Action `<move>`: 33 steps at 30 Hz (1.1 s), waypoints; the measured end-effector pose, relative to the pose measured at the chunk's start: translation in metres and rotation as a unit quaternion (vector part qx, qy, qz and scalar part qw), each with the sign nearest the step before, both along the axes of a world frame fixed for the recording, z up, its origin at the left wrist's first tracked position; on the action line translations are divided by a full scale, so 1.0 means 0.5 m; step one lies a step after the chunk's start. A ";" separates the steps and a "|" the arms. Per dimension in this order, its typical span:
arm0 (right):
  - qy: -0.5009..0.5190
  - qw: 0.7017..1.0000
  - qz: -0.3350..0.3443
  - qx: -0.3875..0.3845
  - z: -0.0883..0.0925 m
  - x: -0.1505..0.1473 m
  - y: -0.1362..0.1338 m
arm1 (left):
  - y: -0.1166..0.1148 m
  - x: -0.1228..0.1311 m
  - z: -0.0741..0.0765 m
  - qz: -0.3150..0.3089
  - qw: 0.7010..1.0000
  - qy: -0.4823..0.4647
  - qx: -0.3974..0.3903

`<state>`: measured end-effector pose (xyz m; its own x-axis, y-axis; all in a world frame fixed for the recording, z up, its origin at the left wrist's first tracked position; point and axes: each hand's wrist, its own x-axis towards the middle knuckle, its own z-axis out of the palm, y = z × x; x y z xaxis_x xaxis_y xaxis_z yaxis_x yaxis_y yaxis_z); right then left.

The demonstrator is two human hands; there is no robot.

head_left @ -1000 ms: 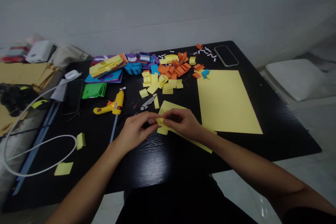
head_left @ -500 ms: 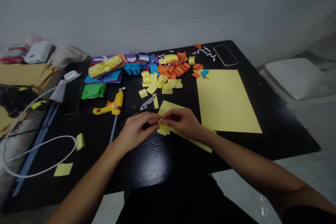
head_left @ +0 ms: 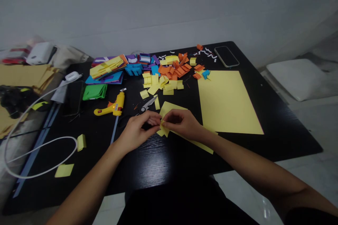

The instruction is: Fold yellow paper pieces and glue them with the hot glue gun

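Note:
Between my two hands is a small folded piece of yellow paper. My left hand pinches its left side with thumb and fingers, and my right hand grips the other side with thumb and forefinger. Part of the piece is hidden behind the fingers. Under my right hand lies a yellow sheet, set at a slant. Just beyond my left hand rest scissors with their blades pointing away to the right. A narrow yellow paper strip lies beside the blades.
A yellow glue gun with a lit orange light lies left. Behind are yellow folded pieces, orange pieces and a green paper stack. A large yellow sheet and a phone are right; a white cable loops left.
The yellow piece between my fingers has turned and shifted slightly, with its lower end now more slanted. Both hands stay in nearly the same place.

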<state>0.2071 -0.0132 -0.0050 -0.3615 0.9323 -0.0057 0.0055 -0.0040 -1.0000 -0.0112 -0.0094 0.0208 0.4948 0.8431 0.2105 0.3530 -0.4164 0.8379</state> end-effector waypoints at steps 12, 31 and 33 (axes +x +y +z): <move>-0.006 0.996 -0.054 0.065 0.001 -0.001 -0.001 | -0.009 0.038 0.003 0.021 0.973 -0.076 -0.215; 0.056 0.995 -0.079 -0.001 0.010 -0.005 -0.007 | -0.015 0.039 0.000 0.053 0.978 -0.094 -0.176; 0.050 0.996 -0.077 0.003 0.012 -0.004 -0.008 | -0.014 0.039 0.002 0.056 0.981 -0.088 -0.162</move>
<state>0.2049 -0.0172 0.0012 -0.2131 0.9766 0.0295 -0.0939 0.0096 -0.9955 0.0086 -0.0166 0.0217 0.3761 0.9266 -0.0042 0.2196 -0.0848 0.9719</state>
